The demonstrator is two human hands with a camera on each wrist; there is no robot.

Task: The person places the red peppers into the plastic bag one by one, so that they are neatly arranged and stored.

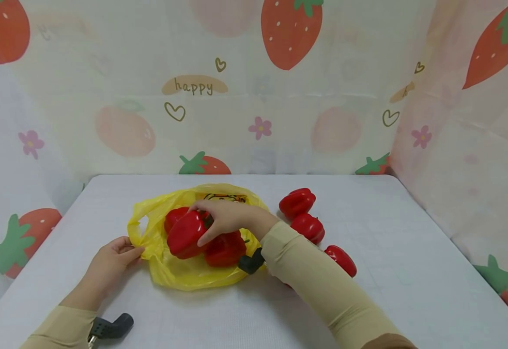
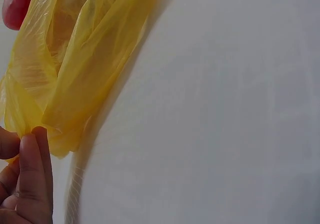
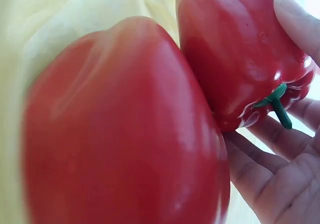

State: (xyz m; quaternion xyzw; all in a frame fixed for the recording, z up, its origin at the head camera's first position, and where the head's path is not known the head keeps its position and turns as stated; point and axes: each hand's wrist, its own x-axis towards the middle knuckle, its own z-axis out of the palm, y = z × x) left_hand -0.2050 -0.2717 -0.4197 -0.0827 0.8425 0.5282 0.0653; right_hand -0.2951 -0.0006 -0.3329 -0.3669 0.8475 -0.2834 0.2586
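A yellow plastic bag [image 1: 179,274] lies spread with its mouth open on the white table. My left hand [image 1: 113,259] pinches the bag's left edge near the handle, thumb against fingers in the left wrist view. Over the bag's mouth my right hand [image 1: 225,216] grips a red bell pepper [image 1: 186,236], thumb on the near side. The right wrist view shows its green stem [image 3: 276,103] turned toward the palm. Two more peppers are in the bag: one red pepper [image 1: 225,250] close under the right hand, another [image 1: 174,217] behind the held one, partly hidden.
Right of the bag, red peppers lie on the table [image 1: 410,291]: one at the back [image 1: 297,202], one in the middle [image 1: 308,228] and one nearer [image 1: 342,260], partly behind the right sleeve [image 1: 319,291]. Printed cloth walls [image 1: 245,106] stand around the table.
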